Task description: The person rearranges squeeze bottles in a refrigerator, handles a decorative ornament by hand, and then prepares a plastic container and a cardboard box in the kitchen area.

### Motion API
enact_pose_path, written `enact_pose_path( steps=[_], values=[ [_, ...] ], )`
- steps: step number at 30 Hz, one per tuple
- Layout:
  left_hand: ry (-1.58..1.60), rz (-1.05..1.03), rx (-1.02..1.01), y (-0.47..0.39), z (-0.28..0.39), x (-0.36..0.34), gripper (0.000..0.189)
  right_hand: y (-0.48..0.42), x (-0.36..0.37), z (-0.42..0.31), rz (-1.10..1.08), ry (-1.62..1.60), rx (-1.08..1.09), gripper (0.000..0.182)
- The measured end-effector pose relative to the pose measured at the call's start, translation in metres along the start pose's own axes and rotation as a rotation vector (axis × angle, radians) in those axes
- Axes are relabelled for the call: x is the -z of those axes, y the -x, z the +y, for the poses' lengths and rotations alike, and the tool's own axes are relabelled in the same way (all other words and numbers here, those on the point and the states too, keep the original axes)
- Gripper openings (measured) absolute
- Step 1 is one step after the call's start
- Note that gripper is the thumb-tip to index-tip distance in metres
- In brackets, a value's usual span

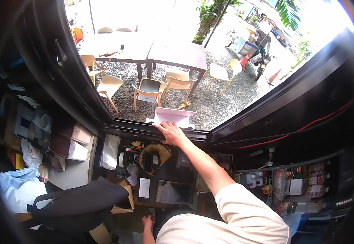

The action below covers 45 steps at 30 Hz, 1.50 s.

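Observation:
My right hand (172, 134) reaches out to the sill of a wide window opening. Its fingers lie over the near edge of a white folded panel (175, 116), with the thumb on my side. The panel has one flap standing up and juts out past the black window frame (134, 125). Down beside my body hangs my left hand (148, 222), its fingers curled; whether it holds anything cannot be made out. Below my right arm, a dark counter carries a clear-lidded tray (174, 192) and a white slip of paper with writing (144, 188).
A gold padded tray (161, 151) with dark items, a tape roll (121, 159) and a plastic packet (110, 152) sit by the sill. Boxes (77, 151) are stacked left; bottles (317, 180) fill the right. Outside stand tables (177, 56), chairs (148, 91) and a person (263, 39) by a motorcycle (259, 65).

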State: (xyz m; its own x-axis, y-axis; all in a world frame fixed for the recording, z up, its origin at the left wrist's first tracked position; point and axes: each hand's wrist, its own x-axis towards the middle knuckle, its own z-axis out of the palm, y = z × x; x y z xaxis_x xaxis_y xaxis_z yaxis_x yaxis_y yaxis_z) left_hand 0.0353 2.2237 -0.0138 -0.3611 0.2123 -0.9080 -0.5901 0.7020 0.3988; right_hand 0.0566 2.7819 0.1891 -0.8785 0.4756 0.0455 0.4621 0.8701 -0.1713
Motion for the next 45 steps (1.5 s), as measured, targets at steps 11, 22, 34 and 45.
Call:
enact_pose_path(
  steps=[11, 22, 34, 45],
  values=[
    [0.003, 0.012, 0.008, 0.007, 0.0, -0.01, 0.02, 0.001, 0.0, -0.001, 0.007, 0.003, 0.003, 0.103],
    [0.02, 0.008, -0.024, 0.012, 0.005, -0.001, 0.018, 0.0, 0.003, -0.003, -0.001, -0.008, 0.0, 0.099],
    [0.062, 0.021, 0.017, 0.02, -0.009, 0.007, 0.014, 0.001, 0.002, -0.003, -0.004, -0.016, -0.009, 0.095],
    [0.078, 0.009, 0.009, 0.022, -0.012, 0.007, 0.016, 0.0, 0.004, -0.003, -0.035, -0.022, -0.02, 0.096]
  ],
)
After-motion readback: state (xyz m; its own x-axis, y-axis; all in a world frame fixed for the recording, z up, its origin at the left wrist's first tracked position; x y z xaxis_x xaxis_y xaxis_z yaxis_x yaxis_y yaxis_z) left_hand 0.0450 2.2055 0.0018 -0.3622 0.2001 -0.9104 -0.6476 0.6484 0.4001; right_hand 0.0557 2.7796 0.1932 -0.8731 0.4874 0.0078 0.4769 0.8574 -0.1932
